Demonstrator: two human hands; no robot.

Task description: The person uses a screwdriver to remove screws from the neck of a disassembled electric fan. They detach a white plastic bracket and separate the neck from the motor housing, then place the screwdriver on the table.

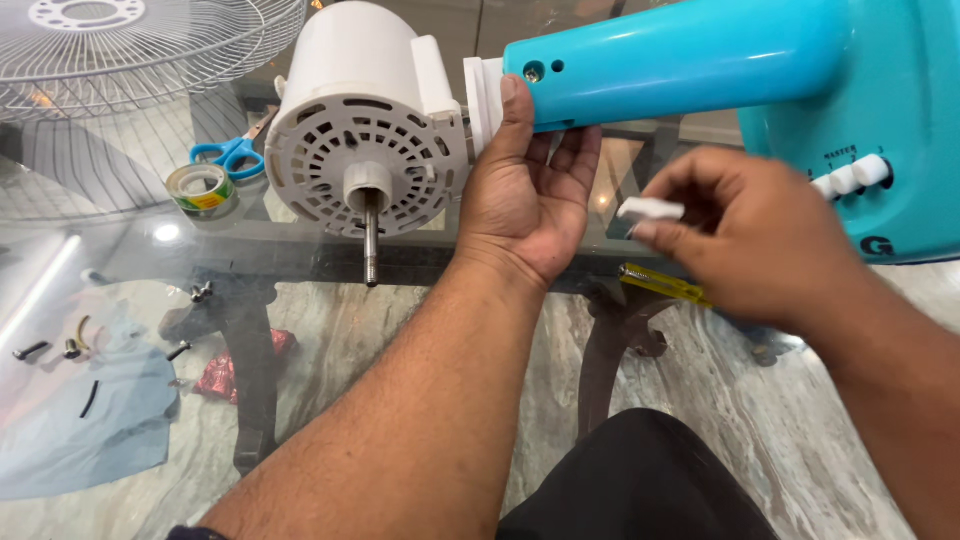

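A table fan lies on its side on a glass table (300, 255). Its white motor housing (365, 120) faces me, with the bare steel shaft (371, 240) pointing down. My left hand (525, 190) cups the joint where the white housing meets the turquoise neck (680, 60), thumb pressed on the neck's end. My right hand (745, 240) hovers to the right, pinching a small white plastic piece (650, 209) between its fingertips. The turquoise base (880, 110) with white push buttons (850, 178) is at the far right.
The white wire fan guard (130, 50) lies at the back left. Blue-handled scissors (232, 155) and a tape roll (203, 188) sit beside the motor. Loose screws (30, 350) and a light blue cloth (90, 410) are at the left. A yellow-handled screwdriver (665, 285) lies under my right hand.
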